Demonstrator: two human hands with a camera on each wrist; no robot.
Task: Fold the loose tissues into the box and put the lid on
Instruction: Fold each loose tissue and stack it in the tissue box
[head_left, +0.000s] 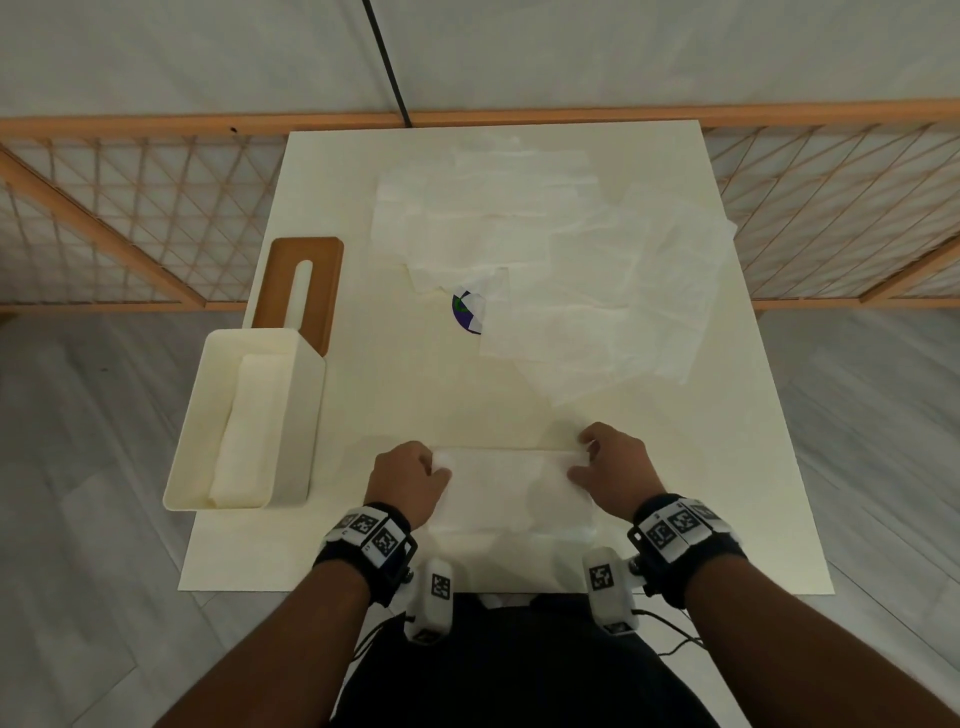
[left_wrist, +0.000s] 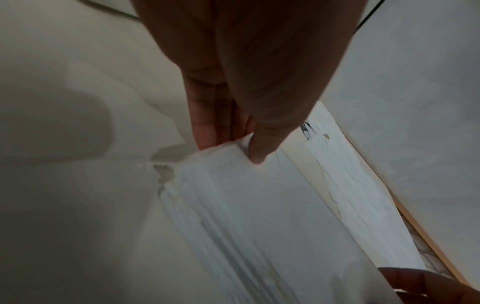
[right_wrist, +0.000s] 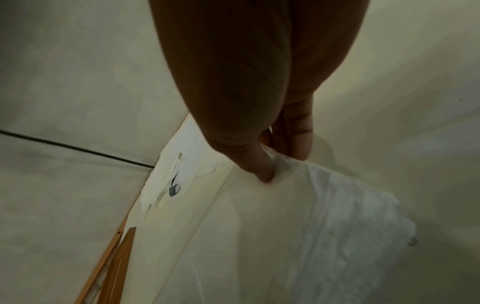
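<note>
- The left hand pinches the left end of a tissue at the near edge of the table; from the wrist view, the thumb lies on top and the fingers sit under the corner, closed tight on the sheet.
- The right hand does the same at the right end, thumb pressed onto the tissue, fingers curled beneath its edge.
- The tissue between them is doubled over, its fold running straight from hand to hand on the far side.
- Off to the left, the white box stands open at the table's edge, with folded tissues lying along its inside.
- Just behind the box, touching its far end, the brown lid lies on the table, slot showing.
- Further back, loose tissues lie spread and overlapping across the far half, partly covering a small round sticker.
- Both wrists carry dark bands with square markers.
</note>
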